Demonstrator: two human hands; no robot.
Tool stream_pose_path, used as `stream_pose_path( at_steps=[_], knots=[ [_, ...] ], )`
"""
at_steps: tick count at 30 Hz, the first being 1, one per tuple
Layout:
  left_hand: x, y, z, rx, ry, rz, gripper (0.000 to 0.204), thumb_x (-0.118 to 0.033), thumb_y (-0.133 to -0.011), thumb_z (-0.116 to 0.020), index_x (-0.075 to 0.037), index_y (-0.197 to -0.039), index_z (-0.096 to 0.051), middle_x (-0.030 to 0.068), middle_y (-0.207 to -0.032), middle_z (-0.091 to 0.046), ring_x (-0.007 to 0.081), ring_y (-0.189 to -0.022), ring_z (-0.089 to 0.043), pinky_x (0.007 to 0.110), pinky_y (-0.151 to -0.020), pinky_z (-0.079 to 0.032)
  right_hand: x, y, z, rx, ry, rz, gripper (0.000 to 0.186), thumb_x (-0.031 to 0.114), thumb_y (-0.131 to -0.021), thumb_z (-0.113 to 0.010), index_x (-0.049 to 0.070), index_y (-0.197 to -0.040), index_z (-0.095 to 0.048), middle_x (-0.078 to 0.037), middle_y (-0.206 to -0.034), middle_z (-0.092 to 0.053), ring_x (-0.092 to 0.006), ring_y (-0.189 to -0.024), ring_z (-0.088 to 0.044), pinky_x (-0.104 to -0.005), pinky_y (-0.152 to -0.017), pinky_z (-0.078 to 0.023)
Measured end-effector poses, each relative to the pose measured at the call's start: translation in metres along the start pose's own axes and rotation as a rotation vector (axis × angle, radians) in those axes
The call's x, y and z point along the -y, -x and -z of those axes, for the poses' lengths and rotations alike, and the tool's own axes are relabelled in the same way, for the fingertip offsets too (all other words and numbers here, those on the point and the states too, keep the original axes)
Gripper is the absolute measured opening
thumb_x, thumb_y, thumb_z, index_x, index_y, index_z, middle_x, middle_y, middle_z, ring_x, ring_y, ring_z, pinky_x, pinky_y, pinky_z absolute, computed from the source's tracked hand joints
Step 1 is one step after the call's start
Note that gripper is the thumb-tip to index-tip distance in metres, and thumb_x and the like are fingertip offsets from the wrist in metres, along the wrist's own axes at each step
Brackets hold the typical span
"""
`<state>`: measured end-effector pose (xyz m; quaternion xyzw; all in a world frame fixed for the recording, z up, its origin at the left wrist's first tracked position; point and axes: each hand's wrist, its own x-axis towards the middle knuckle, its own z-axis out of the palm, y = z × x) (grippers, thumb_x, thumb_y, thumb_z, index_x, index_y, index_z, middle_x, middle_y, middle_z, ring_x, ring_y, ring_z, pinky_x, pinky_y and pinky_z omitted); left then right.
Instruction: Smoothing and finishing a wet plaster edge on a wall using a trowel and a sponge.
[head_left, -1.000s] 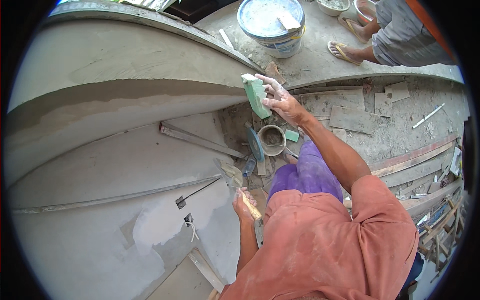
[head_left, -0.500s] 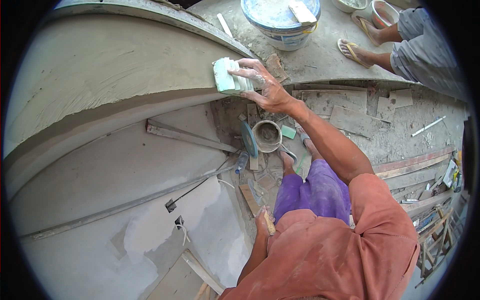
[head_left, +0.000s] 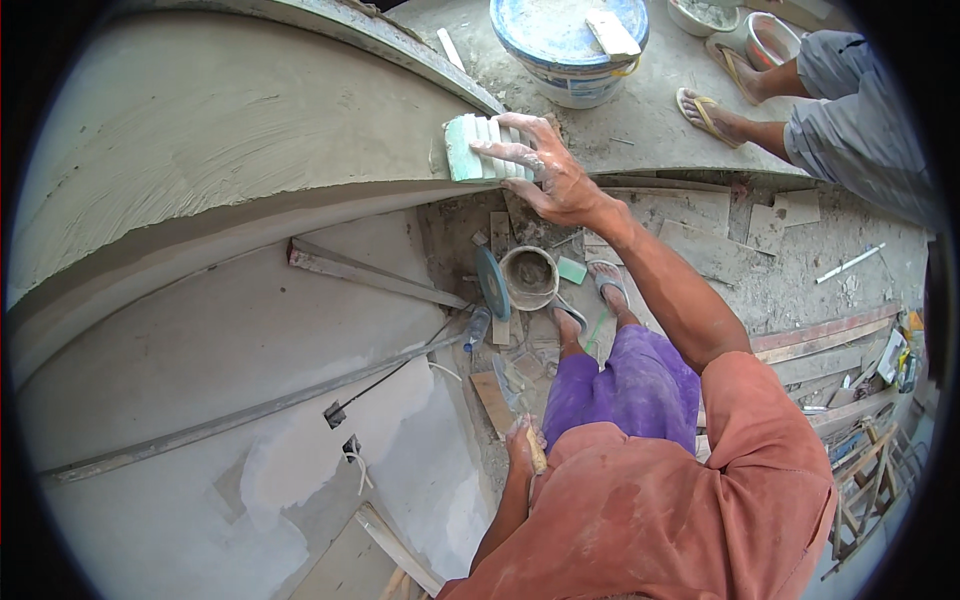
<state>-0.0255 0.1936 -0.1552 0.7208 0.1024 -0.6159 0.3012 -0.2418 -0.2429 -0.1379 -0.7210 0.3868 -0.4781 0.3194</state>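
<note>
My right hand (head_left: pixel 560 180) grips a pale green and white sponge block (head_left: pixel 487 148) with a ridged back, fingers spread over its right side. The block rests on the lower edge of the curved, freshly plastered grey surface (head_left: pixel 280 115), near its right end. Low by my waist, my left hand (head_left: pixel 521 447) is closed around a tan handle (head_left: pixel 538 452); the rest of that tool cannot be made out clearly. Trowel-like streaks mark the plaster to the left of the block.
A lidded bucket (head_left: pixel 575 80) stands on the upper slab, near another person's sandalled feet (head_left: pixel 715 115). Below are an open bucket of grey mix (head_left: pixel 529 277), a blue disc (head_left: pixel 492 282), a green block (head_left: pixel 572 271) and a plastic bottle (head_left: pixel 477 328). Boards (head_left: pixel 830 335) lie at right.
My right hand has moved the sponge block a little to the right along the plastered edge. My left hand keeps its hold on the handle by my waist.
</note>
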Motion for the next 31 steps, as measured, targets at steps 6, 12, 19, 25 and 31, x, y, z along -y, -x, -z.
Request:
stream_pose_path(
  at_steps=[6, 12, 19, 25, 31],
  knots=[
    [0.003, -0.001, 0.000, 0.001, 0.008, 0.035, 0.025, -0.026, -0.100, -0.057, -0.002, -0.107, -0.055, 0.0018, -0.070, -0.049, 0.0124, -0.052, -0.048, 0.027, -0.046, -0.042, 0.015, -0.018, 0.007, 0.037, 0.069, 0.147, 0.070, -0.005, -0.075, -0.069, 0.031, -0.135, -0.060, -0.016, -0.137, -0.043, -0.0360, -0.129, -0.042, -0.0450, -0.111, -0.037],
    [0.009, -0.001, -0.001, -0.017, -0.021, 0.044, 0.024, -0.026, -0.099, -0.056, -0.002, -0.106, -0.055, 0.0022, -0.070, -0.050, 0.0126, -0.051, -0.048, 0.027, -0.045, -0.041, -0.021, -0.009, 0.004, 0.063, 0.163, 0.060, 0.069, -0.006, -0.076, -0.068, 0.031, -0.134, -0.061, -0.016, -0.138, -0.043, -0.0355, -0.129, -0.041, -0.0450, -0.112, -0.036],
    [0.006, 0.002, -0.008, -0.040, -0.013, 0.056, 0.023, -0.026, -0.099, -0.056, -0.004, -0.105, -0.055, 0.0021, -0.069, -0.050, 0.0130, -0.050, -0.049, 0.027, -0.043, -0.041, 0.014, -0.016, 0.006, 0.063, 0.061, 0.123, 0.064, -0.004, -0.079, -0.067, 0.030, -0.133, -0.062, -0.016, -0.136, -0.042, -0.0365, -0.129, -0.041, -0.0462, -0.112, -0.035],
    [0.010, -0.005, -0.004, -0.001, -0.014, 0.050, 0.023, -0.027, -0.099, -0.057, -0.004, -0.102, -0.054, 0.0023, -0.067, -0.049, 0.0130, -0.049, -0.047, 0.027, -0.043, -0.040, -0.014, -0.009, 0.004, 0.068, 0.142, 0.071, 0.066, -0.005, -0.078, -0.067, 0.031, -0.133, -0.062, -0.017, -0.136, -0.042, -0.0361, -0.129, -0.041, -0.0458, -0.113, -0.035],
    [0.009, -0.007, -0.003, 0.000, -0.008, 0.060, 0.025, -0.028, -0.098, -0.058, -0.004, -0.104, -0.054, 0.0022, -0.068, -0.050, 0.0131, -0.049, -0.048, 0.028, -0.043, -0.042, 0.019, -0.022, 0.009, 0.095, 0.116, 0.172, 0.059, 0.003, -0.083, -0.063, 0.032, -0.135, -0.061, -0.016, -0.139, -0.040, -0.0369, -0.131, -0.038, -0.0475, -0.117, -0.029]
  ],
)
